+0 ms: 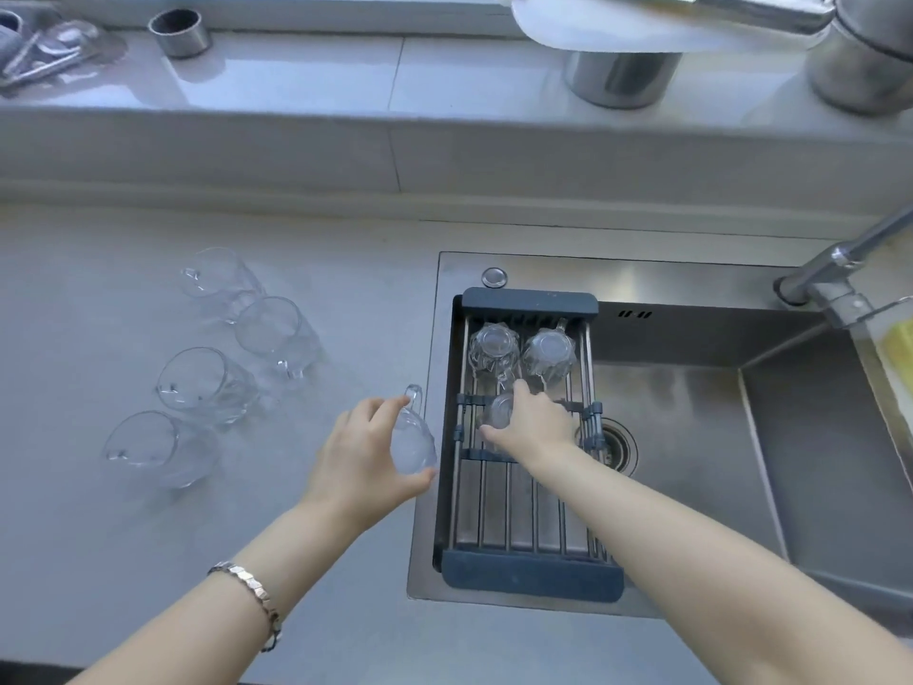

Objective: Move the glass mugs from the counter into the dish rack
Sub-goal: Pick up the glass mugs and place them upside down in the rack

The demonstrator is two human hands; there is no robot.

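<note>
Counter (123,561) pale grey beside steel sink (691,437); left hand (363,454) grip grasping mug (412,444); right hand (536,420) clasps racked mug (496,412).

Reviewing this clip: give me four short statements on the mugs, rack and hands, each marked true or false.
1. Four clear glass mugs stand on the grey counter. True.
2. The dark-framed metal dish rack is empty. False: two upturned mugs sit at its far end.
3. The left hand holds a glass mug. True.
4. The right hand rests on the steel faucet. False: it is on a mug over the rack.
</note>
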